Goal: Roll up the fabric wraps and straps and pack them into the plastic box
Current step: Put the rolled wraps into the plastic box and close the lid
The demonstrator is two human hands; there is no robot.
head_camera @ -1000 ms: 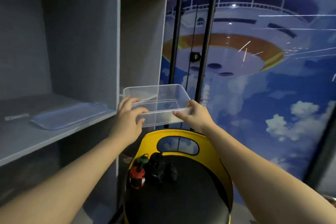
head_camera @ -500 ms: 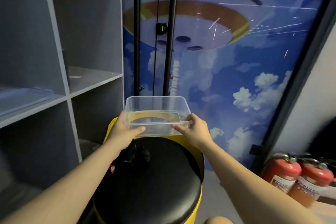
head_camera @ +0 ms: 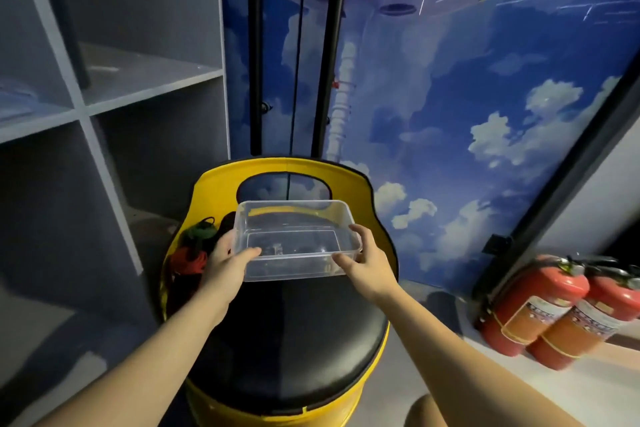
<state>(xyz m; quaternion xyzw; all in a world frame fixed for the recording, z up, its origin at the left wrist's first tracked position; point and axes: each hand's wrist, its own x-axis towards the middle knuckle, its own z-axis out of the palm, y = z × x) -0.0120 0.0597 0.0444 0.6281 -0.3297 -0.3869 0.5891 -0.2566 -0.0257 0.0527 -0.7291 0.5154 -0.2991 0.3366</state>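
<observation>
Both hands grasp the clear plastic box [head_camera: 294,239] over the rear of the chair's black seat [head_camera: 287,340]: left hand [head_camera: 225,269] grips its 9 o'clock end, right hand [head_camera: 367,262] its 3 o'clock end. Rolled red, green and black fabric wraps [head_camera: 195,250] lie at the box's 9 o'clock, against the yellow backrest [head_camera: 207,184].

Grey shelving [head_camera: 104,104], sky mural wall [head_camera: 485,121]

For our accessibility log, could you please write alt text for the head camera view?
Two bare hands, the left hand and right hand, hold an empty clear plastic box by its ends over the black padded seat of a yellow chair. Red and green fabric straps lie at the seat's left edge; two red fire extinguishers stand at right.
</observation>
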